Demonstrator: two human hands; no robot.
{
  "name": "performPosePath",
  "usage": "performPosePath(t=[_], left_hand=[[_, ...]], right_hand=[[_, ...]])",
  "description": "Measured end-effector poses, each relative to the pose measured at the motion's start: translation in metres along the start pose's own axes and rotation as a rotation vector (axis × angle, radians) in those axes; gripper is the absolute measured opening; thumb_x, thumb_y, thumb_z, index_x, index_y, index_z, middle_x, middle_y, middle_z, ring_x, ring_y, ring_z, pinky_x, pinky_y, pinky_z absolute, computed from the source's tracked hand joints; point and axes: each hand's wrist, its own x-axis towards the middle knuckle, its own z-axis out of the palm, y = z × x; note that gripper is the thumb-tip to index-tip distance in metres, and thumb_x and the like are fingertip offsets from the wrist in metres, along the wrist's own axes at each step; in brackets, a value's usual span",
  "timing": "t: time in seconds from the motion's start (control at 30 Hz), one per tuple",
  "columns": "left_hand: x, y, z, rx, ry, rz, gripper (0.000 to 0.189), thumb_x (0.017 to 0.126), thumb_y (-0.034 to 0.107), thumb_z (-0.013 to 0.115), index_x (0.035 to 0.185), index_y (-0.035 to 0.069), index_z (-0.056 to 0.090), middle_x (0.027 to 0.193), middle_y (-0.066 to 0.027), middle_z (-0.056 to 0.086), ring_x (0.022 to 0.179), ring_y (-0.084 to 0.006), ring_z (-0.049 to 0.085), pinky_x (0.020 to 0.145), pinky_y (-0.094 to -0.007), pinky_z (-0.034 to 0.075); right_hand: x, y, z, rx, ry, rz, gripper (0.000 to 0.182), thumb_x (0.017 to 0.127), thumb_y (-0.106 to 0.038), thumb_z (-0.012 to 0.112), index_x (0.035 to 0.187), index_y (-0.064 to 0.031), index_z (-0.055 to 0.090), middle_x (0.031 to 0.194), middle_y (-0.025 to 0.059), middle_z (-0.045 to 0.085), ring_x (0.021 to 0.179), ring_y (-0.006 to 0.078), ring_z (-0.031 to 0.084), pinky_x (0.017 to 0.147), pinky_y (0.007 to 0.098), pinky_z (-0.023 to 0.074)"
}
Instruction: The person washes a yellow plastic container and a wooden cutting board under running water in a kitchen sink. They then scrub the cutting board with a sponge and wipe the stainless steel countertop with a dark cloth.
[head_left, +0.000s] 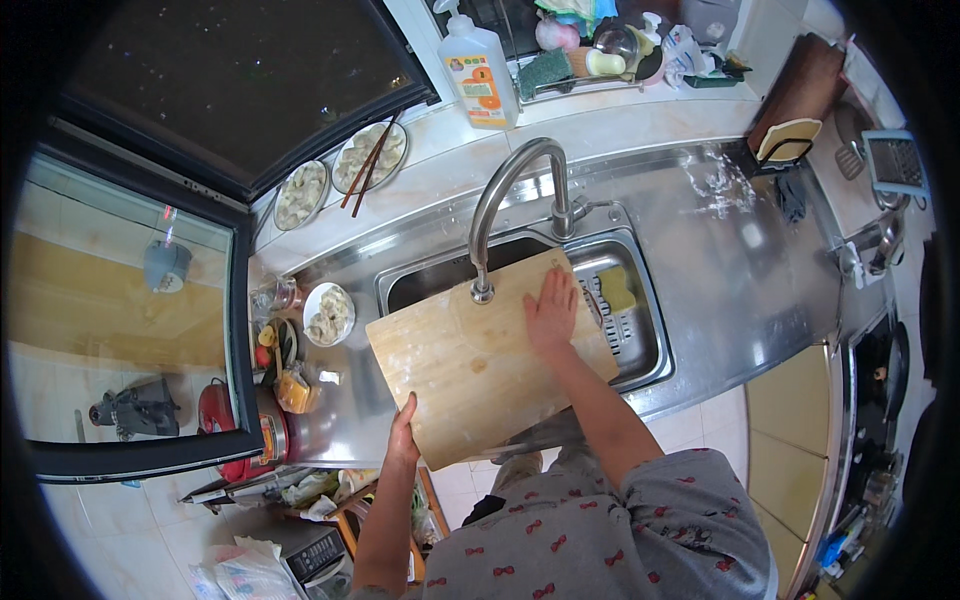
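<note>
A wooden cutting board (480, 360), tilted over the sink, bears pale floury smears and a small knot. My left hand (405, 435) grips its near left edge, with the thumb on top and the fingers hidden beneath. Spread flat on the upper right of the board lies my right hand (551, 311). The steel faucet (517, 172) arches over the board, its spout above the far part; I cannot tell whether water runs. The board hides much of the left basin (450, 266). In the right basin (652, 349) sits a yellow-green sponge (616, 289) on a perforated rack.
A bowl of dumplings (328, 315) stands left of the sink. Two plates of dumplings (301, 195) (371, 159), one under chopsticks (369, 169), rest on the sill near a detergent bottle (480, 75). An open window frame (244, 315) juts in at left. White powder (720, 184) marks the right counter.
</note>
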Motion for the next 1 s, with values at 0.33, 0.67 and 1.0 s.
performPosePath(t=[0.33, 0.67, 1.0], left_hand=[[0.002, -0.001, 0.001, 0.067, 0.015, 0.037, 0.056, 0.089, 0.033, 0.07, 0.128, -0.002, 0.051, 0.117, -0.0146, 0.063, 0.104, -0.0272, 0.064, 0.089, -0.0422, 0.053], [0.007, -0.013, 0.007, -0.02, 0.022, 0.072, 0.054, 0.091, 0.03, 0.068, 0.131, 0.0, 0.047, 0.12, -0.0133, 0.062, 0.107, -0.0263, 0.062, 0.089, -0.0424, 0.053], [0.003, -0.012, 0.01, -0.02, -0.009, 0.085, 0.055, 0.093, 0.035, 0.064, 0.133, 0.001, 0.048, 0.125, -0.0137, 0.06, 0.112, -0.0282, 0.06, 0.096, -0.0446, 0.049]], right_hand=[[-0.053, -0.012, -0.019, 0.043, 0.028, -0.04, 0.073, 0.092, -0.035, 0.055, 0.144, 0.0085, 0.028, 0.151, 0.0285, 0.025, 0.142, 0.046, 0.019, 0.116, 0.0526, 0.0141], [0.0, 0.016, -0.003, -0.04, 0.0, -0.057, 0.072, 0.095, -0.039, 0.049, 0.148, 0.003, 0.025, 0.156, 0.0196, 0.025, 0.145, 0.0344, 0.019, 0.117, 0.05, 0.0142], [-0.062, 0.123, -0.031, 0.296, -0.044, 0.469, 0.069, 0.093, -0.034, 0.058, 0.144, 0.0048, 0.031, 0.142, 0.0255, 0.043, 0.129, 0.0366, 0.045, 0.108, 0.0433, 0.035]])
